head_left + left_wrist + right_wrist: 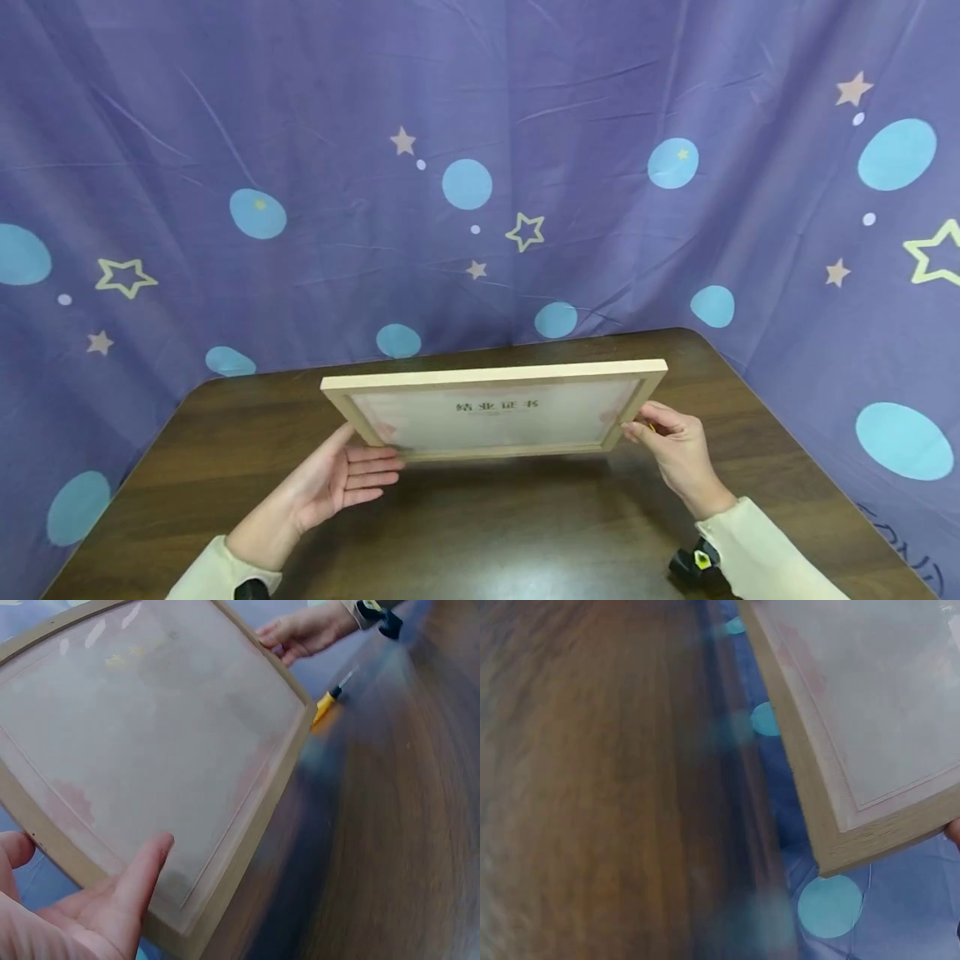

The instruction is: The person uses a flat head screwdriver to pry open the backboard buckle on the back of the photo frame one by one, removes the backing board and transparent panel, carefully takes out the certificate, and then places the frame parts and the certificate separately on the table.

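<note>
The picture frame (495, 375) is a slim rectangle of pale wood with squared corners, brighter along its upper outer edge than on its face. Inside it, from its left side to its right, a whitish sheet (480, 433) shows a pink patch near the lower left corner, a row of dark characters that appear inverted in the upper middle, and another pink patch toward the right side. In the left wrist view a thin line borders the sheet.

At the frame's lower left corner is the left hand (341, 483), palm turned up, its fingers straight and slightly spread, touching the wood from below. The frame itself slants between the two hands, raised over the brown wood-grain bench (510, 525), with a purple curtain (345, 208) behind it. At the frame's right side, just above its lower corner, the right hand (678, 454) pinches the edge between thumb and fingers. Near that same corner, a slim yellow-and-black tool (326, 706) with a silvery shaft shows beyond the frame; what supports it I cannot tell.
</note>
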The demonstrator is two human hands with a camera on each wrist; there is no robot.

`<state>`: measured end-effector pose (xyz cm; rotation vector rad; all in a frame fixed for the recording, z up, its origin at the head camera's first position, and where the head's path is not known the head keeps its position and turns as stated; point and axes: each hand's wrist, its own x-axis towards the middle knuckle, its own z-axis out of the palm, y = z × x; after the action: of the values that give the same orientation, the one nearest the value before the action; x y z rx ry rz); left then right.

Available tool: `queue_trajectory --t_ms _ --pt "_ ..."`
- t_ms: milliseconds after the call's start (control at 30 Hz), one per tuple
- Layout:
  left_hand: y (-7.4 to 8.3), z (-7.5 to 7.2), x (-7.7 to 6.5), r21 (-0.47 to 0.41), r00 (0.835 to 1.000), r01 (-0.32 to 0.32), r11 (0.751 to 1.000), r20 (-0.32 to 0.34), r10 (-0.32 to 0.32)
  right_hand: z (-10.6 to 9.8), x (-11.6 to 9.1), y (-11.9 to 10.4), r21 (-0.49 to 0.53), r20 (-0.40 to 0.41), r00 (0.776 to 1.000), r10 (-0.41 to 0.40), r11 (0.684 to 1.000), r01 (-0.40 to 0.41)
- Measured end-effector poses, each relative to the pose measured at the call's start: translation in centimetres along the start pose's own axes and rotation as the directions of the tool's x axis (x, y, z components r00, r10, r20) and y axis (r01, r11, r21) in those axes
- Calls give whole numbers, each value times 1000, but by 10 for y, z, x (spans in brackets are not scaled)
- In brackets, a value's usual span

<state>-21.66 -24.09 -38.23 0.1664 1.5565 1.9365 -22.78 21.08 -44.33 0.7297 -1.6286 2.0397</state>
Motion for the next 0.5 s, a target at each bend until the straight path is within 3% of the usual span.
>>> queue_trajectory --t_ms 200,367,433,500 --pt "-2 1 0 -90 997 -12 996 72 19 -7 1 4 -74 -11 1000 14 997 -15" --pt "-6 0 -4 -143 990 -13 990 138 33 -10 2 5 -26 44 999 -1 1000 2" --pt "-6 3 -4 -207 989 -27 978 138 57 -10 2 5 -11 71 997 0 1000 1" --pt "-7 8 -6 -313 987 -65 947 121 108 -10 2 6 11 96 995 -23 1000 22"
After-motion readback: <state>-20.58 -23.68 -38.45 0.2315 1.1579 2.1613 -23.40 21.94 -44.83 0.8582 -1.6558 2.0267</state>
